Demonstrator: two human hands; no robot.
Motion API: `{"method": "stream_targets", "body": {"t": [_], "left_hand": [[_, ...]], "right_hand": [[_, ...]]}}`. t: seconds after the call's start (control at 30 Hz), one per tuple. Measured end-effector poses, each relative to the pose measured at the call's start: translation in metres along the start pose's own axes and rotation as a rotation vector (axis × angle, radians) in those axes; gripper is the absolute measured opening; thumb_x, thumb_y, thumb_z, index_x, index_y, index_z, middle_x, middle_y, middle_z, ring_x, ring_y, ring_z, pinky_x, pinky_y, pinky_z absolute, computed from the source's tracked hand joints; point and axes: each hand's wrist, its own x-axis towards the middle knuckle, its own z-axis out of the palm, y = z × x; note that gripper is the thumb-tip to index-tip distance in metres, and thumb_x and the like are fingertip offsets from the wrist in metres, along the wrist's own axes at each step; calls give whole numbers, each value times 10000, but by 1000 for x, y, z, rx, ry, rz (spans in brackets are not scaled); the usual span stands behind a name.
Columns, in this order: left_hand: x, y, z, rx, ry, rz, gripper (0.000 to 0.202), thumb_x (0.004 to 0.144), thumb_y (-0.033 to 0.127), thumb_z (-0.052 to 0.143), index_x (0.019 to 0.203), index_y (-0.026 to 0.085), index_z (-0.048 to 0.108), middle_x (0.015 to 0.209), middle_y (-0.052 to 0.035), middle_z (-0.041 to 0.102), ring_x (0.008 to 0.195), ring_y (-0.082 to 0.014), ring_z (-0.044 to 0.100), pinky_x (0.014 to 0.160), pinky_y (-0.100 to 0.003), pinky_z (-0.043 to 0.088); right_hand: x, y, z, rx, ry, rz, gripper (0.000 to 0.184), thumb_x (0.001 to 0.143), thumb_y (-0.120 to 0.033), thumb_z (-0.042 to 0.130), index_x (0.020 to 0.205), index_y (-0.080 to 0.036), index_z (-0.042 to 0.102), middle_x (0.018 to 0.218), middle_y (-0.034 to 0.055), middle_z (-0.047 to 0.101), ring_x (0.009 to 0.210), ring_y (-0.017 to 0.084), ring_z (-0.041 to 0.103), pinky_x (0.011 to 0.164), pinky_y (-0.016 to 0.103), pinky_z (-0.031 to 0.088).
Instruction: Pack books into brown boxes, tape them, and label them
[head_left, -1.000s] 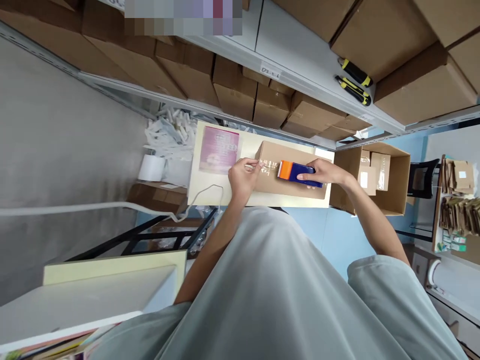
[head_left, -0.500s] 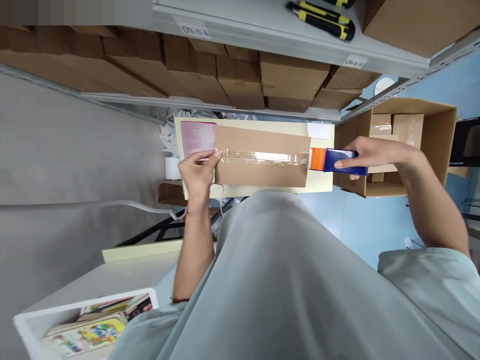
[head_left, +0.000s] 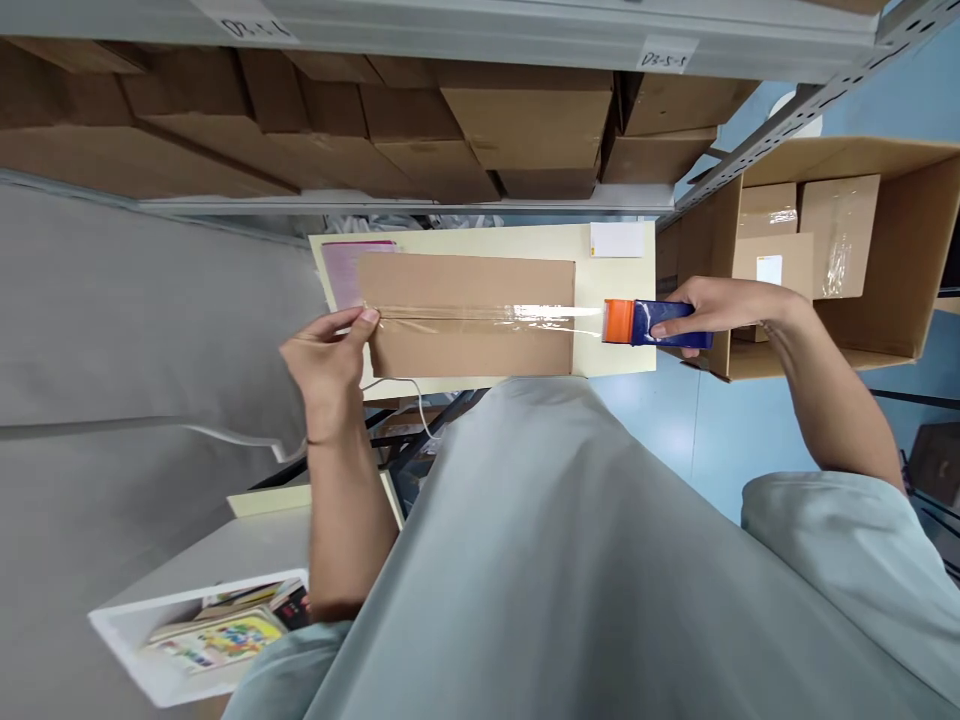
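Observation:
A long, flat brown cardboard box (head_left: pixel 472 352) lies on a cream board. Clear packing tape (head_left: pixel 442 313) runs along its middle and stretches past its right end to a tape dispenser (head_left: pixel 651 322), blue with an orange head. My right hand (head_left: pixel 724 304) is wrapped round the dispenser, which is held a little apart from the box. At the box's left end, my left hand (head_left: pixel 330 365) pinches the edge where the tape lies, thumb on top. What is under the thumb is hidden.
Beneath the box is the cream board (head_left: pixel 480 240), with a pink sheet (head_left: pixel 349 272) and a white label (head_left: pixel 616 240). An open carton (head_left: pixel 919 225) with smaller boxes stands at right. Behind runs a metal shelf (head_left: pixel 465 35) of boxes. A white bin (head_left: pixel 124 650) holds books.
The box has slid left on the board and now covers part of the pink sheet. A gap with stretched tape has opened between box and dispenser. The camera view has shifted.

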Motion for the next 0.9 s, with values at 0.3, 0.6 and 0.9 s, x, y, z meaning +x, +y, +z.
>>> {"method": "stream_targets", "body": {"t": [0.3,0.6,0.9], "left_hand": [[-6,13,4,-12,44,-38,213,779,126,822,991,106,831,881,-28,828,764,-123,667,739,-250,593],[-6,8,7,-24,51,12,202,788,103,834,990,94,831,918,-42,829,817,-121,687,815,-251,591],[-6,9,1,76,2,37,327,869,168,814,1175,57,785,1048,-101,806,842,-159,697,908,-341,605]], "right_hand": [[27,5,7,-136,64,48,668,948,-813,617,720,-199,748,719,92,776,668,224,703,670,330,503],[42,-45,50,-437,300,209,443,1071,-541,602,976,-158,802,831,127,806,821,284,753,775,357,510],[61,-24,87,-495,598,471,414,1121,-480,535,1192,-129,743,1133,233,800,1074,355,774,837,386,545]]}}
